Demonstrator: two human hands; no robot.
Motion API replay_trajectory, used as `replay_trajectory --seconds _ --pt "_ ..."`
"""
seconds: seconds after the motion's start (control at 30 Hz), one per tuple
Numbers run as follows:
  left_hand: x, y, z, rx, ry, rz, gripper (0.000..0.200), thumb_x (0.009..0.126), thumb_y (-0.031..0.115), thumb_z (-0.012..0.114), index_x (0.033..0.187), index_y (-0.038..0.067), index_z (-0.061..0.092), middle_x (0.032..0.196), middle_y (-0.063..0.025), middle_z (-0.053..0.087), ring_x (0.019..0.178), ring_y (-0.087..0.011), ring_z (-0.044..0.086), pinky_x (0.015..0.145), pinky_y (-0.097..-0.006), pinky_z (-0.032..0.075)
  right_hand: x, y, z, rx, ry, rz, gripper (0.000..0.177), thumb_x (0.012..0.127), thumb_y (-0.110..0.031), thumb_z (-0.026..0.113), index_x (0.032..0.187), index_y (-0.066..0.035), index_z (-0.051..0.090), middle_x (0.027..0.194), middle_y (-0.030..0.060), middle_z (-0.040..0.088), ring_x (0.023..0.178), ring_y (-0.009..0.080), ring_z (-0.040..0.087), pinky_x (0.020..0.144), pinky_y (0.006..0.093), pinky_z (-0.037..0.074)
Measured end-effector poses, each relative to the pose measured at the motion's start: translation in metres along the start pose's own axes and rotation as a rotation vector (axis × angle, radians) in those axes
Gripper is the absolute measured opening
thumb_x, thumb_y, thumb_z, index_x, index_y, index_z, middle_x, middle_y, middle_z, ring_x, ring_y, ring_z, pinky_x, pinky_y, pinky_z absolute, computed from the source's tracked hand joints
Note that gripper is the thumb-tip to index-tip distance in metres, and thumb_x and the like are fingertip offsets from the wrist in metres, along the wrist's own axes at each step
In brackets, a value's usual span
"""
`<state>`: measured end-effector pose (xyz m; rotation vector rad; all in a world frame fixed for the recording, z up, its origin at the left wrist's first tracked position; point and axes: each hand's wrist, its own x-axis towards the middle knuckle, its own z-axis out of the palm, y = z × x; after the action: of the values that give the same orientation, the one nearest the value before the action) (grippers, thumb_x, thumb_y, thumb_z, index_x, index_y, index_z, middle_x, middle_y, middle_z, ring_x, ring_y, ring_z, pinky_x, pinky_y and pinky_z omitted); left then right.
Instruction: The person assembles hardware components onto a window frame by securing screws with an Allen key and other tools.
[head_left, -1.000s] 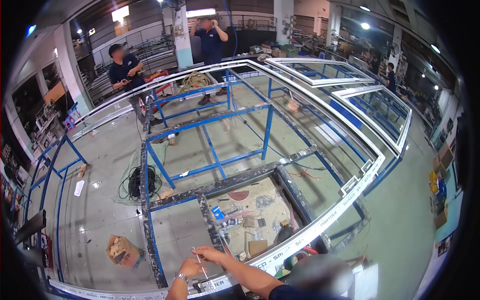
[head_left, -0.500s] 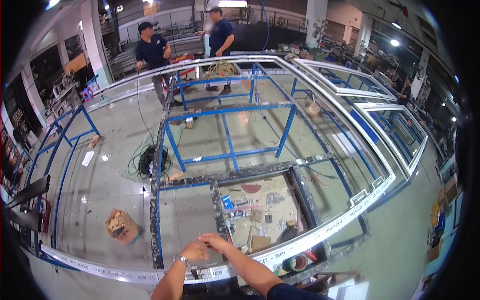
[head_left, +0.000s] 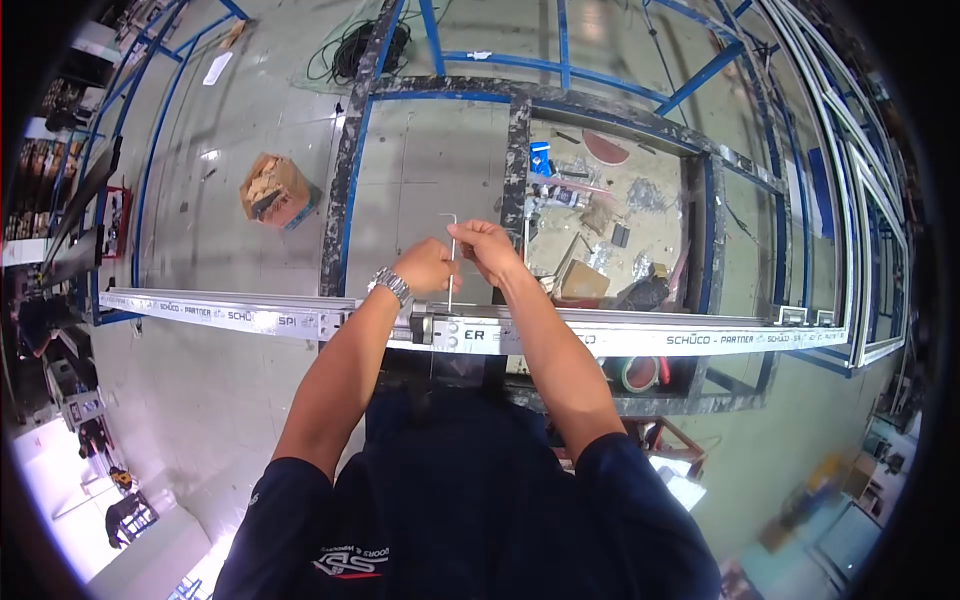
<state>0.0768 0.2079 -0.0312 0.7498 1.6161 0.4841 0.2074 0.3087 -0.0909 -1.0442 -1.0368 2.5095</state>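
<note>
At the white bar [head_left: 630,342], right hand [head_left: 483,247] is pinching the bent rod [head_left: 450,296], left hand [head_left: 425,268] is curling beside it, grip unclear; view's tipping lower than before, attention apparently centring here.

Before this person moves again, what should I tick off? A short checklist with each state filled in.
1. Right hand gripping the thin bent rod: ok, fingers pinch it near its bent end.
2. Left hand gripping the rod too: cannot tell; its fingers are curled right beside it.
3. Rod's lower tip seated in the white printed profile: cannot tell, too small.
4. Wristwatch fastened: ok, its band sits around the left wrist.
5. Tray beyond the profile tidy: not ok, loose items lie scattered.
</note>
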Motion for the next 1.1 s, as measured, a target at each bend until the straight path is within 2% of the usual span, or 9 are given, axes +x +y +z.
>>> replay_trajectory --seconds 0.1,0.2,0.33,0.4,0.6,0.73,0.83,0.93,1.1 --pt "-0.016 0.018 -0.001 0.189 0.071 -0.017 0.021 0.094 0.011 0.063 0.091 -0.010 0.067 0.086 -0.0170 0.073 0.074 -0.0204 0.073 0.070 -0.0301 0.059 0.001 0.001 0.008 -0.083 0.073 -0.027 0.018 0.088 -0.022 0.077 0.081 -0.009 0.066 0.069 -0.0028 0.056 0.062 0.0081 0.047 0.061 0.0234 0.039" --pt "-0.005 -0.003 -0.001 0.054 0.052 0.042 0.019 0.094 0.008 0.063 0.092 -0.010 0.068 0.084 -0.0153 0.072 0.075 -0.0185 0.072 0.070 -0.0305 0.060 -0.003 -0.007 0.010 -0.179 0.021 0.002 0.014 0.090 -0.021 0.074 0.086 -0.009 0.069 0.072 -0.0034 0.057 0.066 0.0076 0.049 0.065 0.0237 0.040" --pt "-0.009 -0.002 0.000 -0.188 0.036 0.028 0.018 0.093 0.008 0.064 0.088 -0.009 0.069 0.082 -0.0140 0.072 0.076 -0.0176 0.072 0.069 -0.0306 0.060 -0.012 -0.021 0.009 -0.013 -0.074 0.094 0.015 0.093 -0.025 0.070 0.097 -0.011 0.073 0.080 -0.0069 0.062 0.078 0.0057 0.053 0.075 0.0251 0.040" --pt "-0.013 0.003 0.000 -0.262 0.022 0.032 0.018 0.092 0.008 0.065 0.087 -0.008 0.069 0.082 -0.0133 0.072 0.077 -0.0172 0.072 0.069 -0.0303 0.060 -0.007 -0.017 0.004 -0.015 -0.068 0.085 0.014 0.092 -0.024 0.071 0.093 -0.010 0.073 0.079 -0.0061 0.061 0.075 0.0061 0.053 0.073 0.0248 0.040" --pt "-0.014 0.016 0.000 0.188 0.091 -0.019 0.019 0.090 0.009 0.067 0.083 -0.008 0.069 0.080 -0.0140 0.072 0.072 -0.0176 0.072 0.065 -0.0293 0.059 0.002 -0.007 0.002 -0.134 0.006 0.042 0.020 0.088 -0.024 0.077 0.081 -0.008 0.067 0.072 -0.0032 0.058 0.067 0.0088 0.051 0.066 0.0254 0.042" --pt "-0.007 0.003 0.005 0.052 0.120 0.030 0.018 0.090 0.007 0.066 0.081 -0.008 0.068 0.077 -0.0149 0.072 0.068 -0.0178 0.072 0.064 -0.0289 0.059 -0.004 -0.015 0.006 -0.161 0.033 0.032 0.022 0.088 -0.027 0.077 0.083 -0.008 0.066 0.069 -0.0032 0.055 0.064 0.0088 0.051 0.063 0.0241 0.042" --pt "-0.006 0.004 0.006 0.009 0.114 0.047 0.018 0.090 0.006 0.064 0.081 -0.008 0.069 0.076 -0.0147 0.072 0.068 -0.0179 0.072 0.064 -0.0291 0.058 -0.013 -0.033 0.023 -0.196 0.165 -0.110 0.023 0.089 -0.028 0.077 0.085 -0.007 0.068 0.071 -0.0030 0.057 0.064 0.0088 0.053 0.062 0.0251 0.044" --pt "-0.012 0.013 0.009 0.071 0.141 0.046 0.019 0.091 0.008 0.063 0.082 -0.008 0.069 0.076 -0.0147 0.073 0.067 -0.0180 0.072 0.064 -0.0295 0.058 0.011 -0.030 0.010 -0.485 0.087 -0.228 0.025 0.089 -0.029 0.075 0.087 -0.005 0.069 0.073 -0.0012 0.062 0.067 0.0087 0.056 0.063 0.0257 0.046" --pt "-0.018 0.015 0.010 0.142 0.172 0.046 0.021 0.091 0.010 0.063 0.079 -0.007 0.068 0.076 -0.0146 0.073 0.067 -0.0188 0.073 0.064 -0.0307 0.057 0.020 -0.055 0.031 -1.068 0.237 -0.256 0.021 0.081 -0.022 0.072 0.094 -0.005 0.071 0.083 0.0144 0.072 0.077 0.0286 0.069 0.072 0.0389 0.053"
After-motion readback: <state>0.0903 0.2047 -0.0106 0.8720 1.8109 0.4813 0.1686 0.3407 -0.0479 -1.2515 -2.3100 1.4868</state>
